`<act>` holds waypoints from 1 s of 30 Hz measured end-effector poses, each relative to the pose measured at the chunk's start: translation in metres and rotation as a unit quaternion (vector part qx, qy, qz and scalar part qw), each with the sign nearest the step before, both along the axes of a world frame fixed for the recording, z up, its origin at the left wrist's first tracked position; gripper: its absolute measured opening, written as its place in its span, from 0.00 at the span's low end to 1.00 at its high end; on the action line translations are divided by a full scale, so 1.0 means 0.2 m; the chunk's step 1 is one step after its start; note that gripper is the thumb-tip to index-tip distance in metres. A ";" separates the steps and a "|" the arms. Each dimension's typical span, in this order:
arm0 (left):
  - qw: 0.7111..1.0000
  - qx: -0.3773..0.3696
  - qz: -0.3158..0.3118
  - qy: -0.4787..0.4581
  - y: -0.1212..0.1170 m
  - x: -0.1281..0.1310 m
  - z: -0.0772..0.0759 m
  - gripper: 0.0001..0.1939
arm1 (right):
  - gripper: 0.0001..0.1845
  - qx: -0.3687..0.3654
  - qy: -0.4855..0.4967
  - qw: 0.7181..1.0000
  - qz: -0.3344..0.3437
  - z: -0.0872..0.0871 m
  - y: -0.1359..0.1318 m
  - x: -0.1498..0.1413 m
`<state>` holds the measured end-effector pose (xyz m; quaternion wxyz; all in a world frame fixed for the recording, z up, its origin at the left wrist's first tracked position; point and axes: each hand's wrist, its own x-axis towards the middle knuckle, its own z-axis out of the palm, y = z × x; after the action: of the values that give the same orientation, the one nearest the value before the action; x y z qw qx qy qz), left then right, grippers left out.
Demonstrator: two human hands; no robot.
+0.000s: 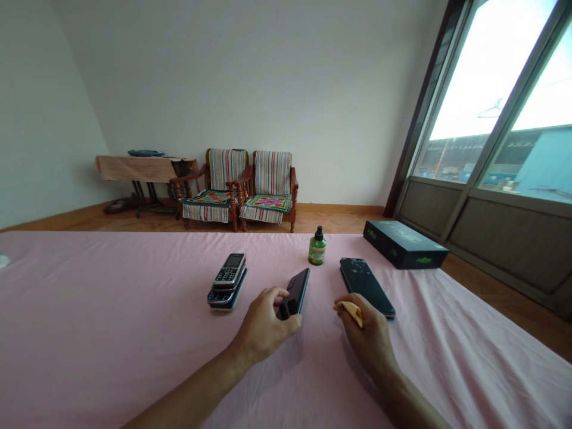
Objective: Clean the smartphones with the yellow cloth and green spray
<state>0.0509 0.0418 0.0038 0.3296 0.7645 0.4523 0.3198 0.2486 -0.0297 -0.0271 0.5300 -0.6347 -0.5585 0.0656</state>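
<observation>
My left hand [264,325] grips the near end of a dark smartphone [296,291] that is tilted up on its edge over the pink tablecloth [111,310]. My right hand [369,333] is closed on a small yellow cloth [351,310]. It rests just beside the near end of a second dark smartphone [366,285], which lies flat with specks on its screen. A small green spray bottle [317,246] with a black cap stands upright beyond and between the two phones.
A stack of keypad phones [228,280] lies to the left of my left hand. A long dark box [404,243] sits at the table's far right edge. Two cushioned wooden chairs [241,187] and a side table [138,168] stand by the far wall.
</observation>
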 end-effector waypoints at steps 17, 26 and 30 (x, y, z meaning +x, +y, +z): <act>0.979 0.118 -0.117 0.121 -0.03 -0.03 -0.08 0.39 | 0.07 -0.010 0.000 1.000 0.003 0.00 0.00 0.00; 0.972 0.117 -0.068 0.192 -0.07 -0.13 0.01 0.44 | 0.07 -0.008 -0.003 1.000 0.002 0.01 -0.01 0.01; 0.960 0.102 -0.048 0.257 -0.11 -0.18 0.01 0.45 | 0.07 -0.006 -0.005 1.000 0.006 0.01 0.00 0.00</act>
<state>0.0152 0.0191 0.0056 0.1378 0.8711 0.4499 0.1410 0.2482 -0.0305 -0.0250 0.5230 -0.6345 -0.5649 0.0690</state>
